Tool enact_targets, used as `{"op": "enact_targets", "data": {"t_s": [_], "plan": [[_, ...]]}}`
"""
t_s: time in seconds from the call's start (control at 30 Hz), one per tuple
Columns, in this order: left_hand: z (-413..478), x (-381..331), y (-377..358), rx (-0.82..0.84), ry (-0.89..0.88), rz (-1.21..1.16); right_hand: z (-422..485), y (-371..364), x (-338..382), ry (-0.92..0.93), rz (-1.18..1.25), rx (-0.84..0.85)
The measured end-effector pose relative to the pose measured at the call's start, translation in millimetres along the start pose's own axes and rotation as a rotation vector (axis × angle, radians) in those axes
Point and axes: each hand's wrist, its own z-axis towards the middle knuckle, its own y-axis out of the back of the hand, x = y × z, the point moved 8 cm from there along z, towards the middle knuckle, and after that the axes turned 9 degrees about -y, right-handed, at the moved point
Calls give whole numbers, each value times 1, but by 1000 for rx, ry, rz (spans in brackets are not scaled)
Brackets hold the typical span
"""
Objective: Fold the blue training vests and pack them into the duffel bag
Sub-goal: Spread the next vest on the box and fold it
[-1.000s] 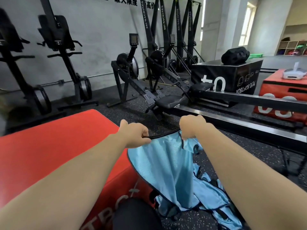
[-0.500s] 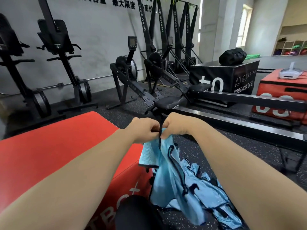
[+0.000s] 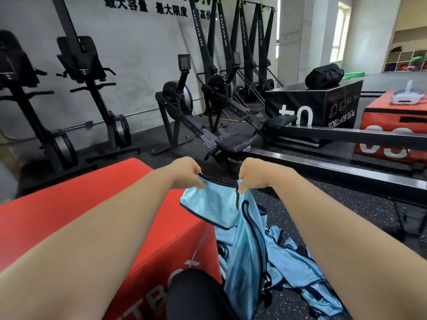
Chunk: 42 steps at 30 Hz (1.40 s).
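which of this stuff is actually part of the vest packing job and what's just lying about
Job: blue vest pinched by left hand and right hand; vest pile on the floor; black bag, probably the duffel.
Lying about: red soft box; rowing machines; ski machines; black box; white device.

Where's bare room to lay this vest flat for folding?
The red box top, left of the left hand, shows bare. So does the floor strip between both hands and the rower rail. Crowded: the floor under the right hand, where the held vest hangs over the vest pile.
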Motion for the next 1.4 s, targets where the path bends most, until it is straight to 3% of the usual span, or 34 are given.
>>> {"op": "enact_targets", "data": {"t_s": [0.17,0.3,0.43,0.7,0.87,1.03,1.4], "plan": [[12,4,-4,-96,84,-180,2,1,-8,-22,23,-25],[28,-10,-7,-138,6,19,7,12,-30,-149,5,-179],[52,-13,-22,-117,-17,13,10,25,-48,-296,-21,-337],[127,-8,-25,-152,-89,-26,65,27,-84,-432,-16,-393],[190,4,8,-209,-148,-15,117,65,-88,-382,-131,-528],[241,13,104,-471,-210,-59,155,148,-80,-334,-72,-805],[171,95,167,-564,-96,-11,174,179,23,-24,81,-820]]}}
